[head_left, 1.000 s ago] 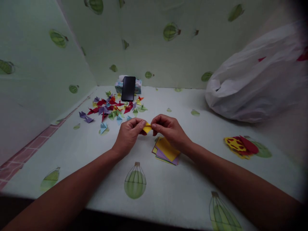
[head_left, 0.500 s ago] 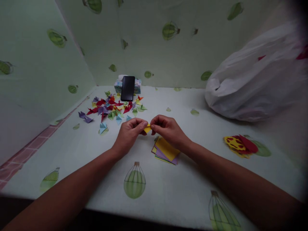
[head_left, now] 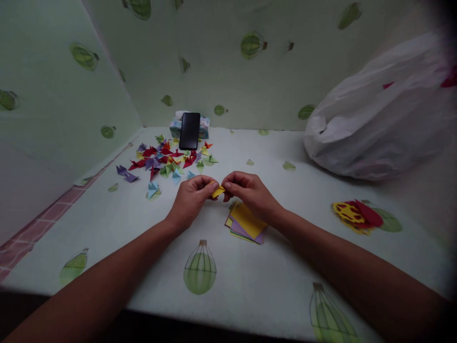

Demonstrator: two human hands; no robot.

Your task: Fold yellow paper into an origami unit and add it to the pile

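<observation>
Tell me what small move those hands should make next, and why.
Perhaps pinch the small yellow paper flatter along its crease: a fold line seems to show, the left hand grips one end, and the right hand is at the other.

Right hand [head_left: 252, 193] hides paper stack [head_left: 248, 223] corner; left hand [head_left: 191, 197], part of yellow paper [head_left: 217, 191]. Phone [head_left: 190, 131] blocks tissue box [head_left: 204, 127] middle. White bag [head_left: 374, 119] runs off right edge.

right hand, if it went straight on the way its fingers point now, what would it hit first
The right hand would first meet the small yellow folded paper, then likely the left hand pinching it; whether right hand and paper already touch is unclear.
</observation>
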